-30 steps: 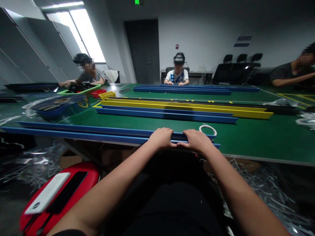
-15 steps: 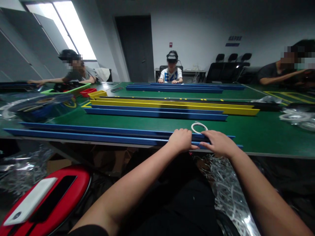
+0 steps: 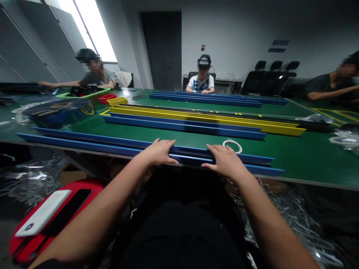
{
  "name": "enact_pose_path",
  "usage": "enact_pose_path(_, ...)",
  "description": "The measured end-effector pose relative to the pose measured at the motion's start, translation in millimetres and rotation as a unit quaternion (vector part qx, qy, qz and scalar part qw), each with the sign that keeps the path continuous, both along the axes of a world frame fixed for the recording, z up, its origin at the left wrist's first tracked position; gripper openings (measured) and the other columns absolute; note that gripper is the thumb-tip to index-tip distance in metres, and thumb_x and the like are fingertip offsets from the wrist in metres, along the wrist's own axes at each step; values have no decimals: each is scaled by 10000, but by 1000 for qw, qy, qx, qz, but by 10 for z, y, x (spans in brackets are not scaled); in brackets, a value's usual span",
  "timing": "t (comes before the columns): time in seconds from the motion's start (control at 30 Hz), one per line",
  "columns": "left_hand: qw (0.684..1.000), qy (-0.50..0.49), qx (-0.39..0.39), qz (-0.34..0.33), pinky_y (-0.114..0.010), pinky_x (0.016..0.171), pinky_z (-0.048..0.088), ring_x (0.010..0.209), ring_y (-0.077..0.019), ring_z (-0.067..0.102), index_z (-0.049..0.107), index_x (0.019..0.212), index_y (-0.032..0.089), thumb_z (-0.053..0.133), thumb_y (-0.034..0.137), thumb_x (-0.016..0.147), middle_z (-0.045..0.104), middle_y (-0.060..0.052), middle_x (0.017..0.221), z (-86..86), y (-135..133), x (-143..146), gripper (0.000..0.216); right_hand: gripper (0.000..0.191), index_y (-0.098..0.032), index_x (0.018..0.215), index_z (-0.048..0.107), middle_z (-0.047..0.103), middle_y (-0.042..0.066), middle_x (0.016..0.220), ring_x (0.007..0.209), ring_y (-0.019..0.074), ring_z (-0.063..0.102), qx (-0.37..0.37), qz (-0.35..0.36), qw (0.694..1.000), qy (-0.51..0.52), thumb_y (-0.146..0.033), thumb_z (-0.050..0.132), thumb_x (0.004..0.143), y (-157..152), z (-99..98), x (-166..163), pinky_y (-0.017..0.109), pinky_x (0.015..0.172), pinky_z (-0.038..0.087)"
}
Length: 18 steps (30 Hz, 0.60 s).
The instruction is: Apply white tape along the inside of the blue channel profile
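A long blue channel strip (image 3: 92, 144) lies along the near edge of the green table (image 3: 308, 157). My left hand (image 3: 158, 152) rests on top of the strip with its fingers stretched flat. My right hand (image 3: 226, 161) lies on the same strip a little to the right, fingers also extended over it. A small white ring of cord (image 3: 232, 145) sits on the table just beyond my right hand. Neither hand grips anything.
More blue (image 3: 182, 126) and yellow strips (image 3: 207, 119) lie across the table's middle. Coloured bins (image 3: 116, 101) stand at the left. Three other people sit around the table. A red stool with a white device (image 3: 42, 216) is at my lower left; shiny scraps cover the floor.
Both hands were close together and curled over the strip; they have spread apart and flattened out. The strip's right end now sits farther to the right.
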<state>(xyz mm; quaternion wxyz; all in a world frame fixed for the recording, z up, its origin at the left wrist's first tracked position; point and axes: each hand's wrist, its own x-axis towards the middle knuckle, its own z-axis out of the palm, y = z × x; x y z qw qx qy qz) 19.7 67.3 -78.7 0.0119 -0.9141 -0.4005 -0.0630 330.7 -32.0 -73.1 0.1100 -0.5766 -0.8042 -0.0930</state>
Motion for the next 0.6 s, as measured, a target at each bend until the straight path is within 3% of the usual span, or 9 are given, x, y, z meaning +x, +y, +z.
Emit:
enact_pose_path(0.13, 998, -4, 42, 45, -487, 1055, 341, 1225, -353, 547, 497, 1391, 165, 566, 829, 690, 609, -178, 1321, -69, 36, -306, 967, 846, -182, 1458, 419, 605, 169, 1306, 1182, 330, 539, -7, -8, 1000, -21, -681, 614, 803, 126, -67, -363, 487, 985, 367)
enact_pose_path(0.23, 993, -25, 96, 56, -445, 955, 409, 1079, -335, 605, 600, 1235, 179, 601, 805, 685, 673, -148, 1146, -108, -36, -314, 833, 713, -182, 1372, 491, 652, 146, 1170, 1071, 307, 572, 8, -28, 999, -44, -550, 701, 798, 97, -95, -440, 425, 901, 387)
enact_pose_path(0.33, 985, -67, 148, 54, -450, 942, 410, 1043, -329, 599, 611, 1184, 192, 667, 765, 660, 667, -136, 1103, -142, -139, -298, 779, 700, -178, 1349, 500, 646, 137, 1148, 1047, 300, 552, 53, -26, 997, -49, -473, 753, 767, 4, -109, -440, 407, 889, 361)
enact_pose_path(0.6, 962, -144, 226, 51, -483, 986, 376, 1064, -337, 577, 593, 1192, 186, 689, 650, 729, 660, -148, 1114, -308, -310, -373, 663, 543, -161, 1358, 521, 626, 139, 1228, 1036, 281, 520, 138, -18, 990, -25, -408, 609, 882, -122, -325, -420, 431, 927, 292)
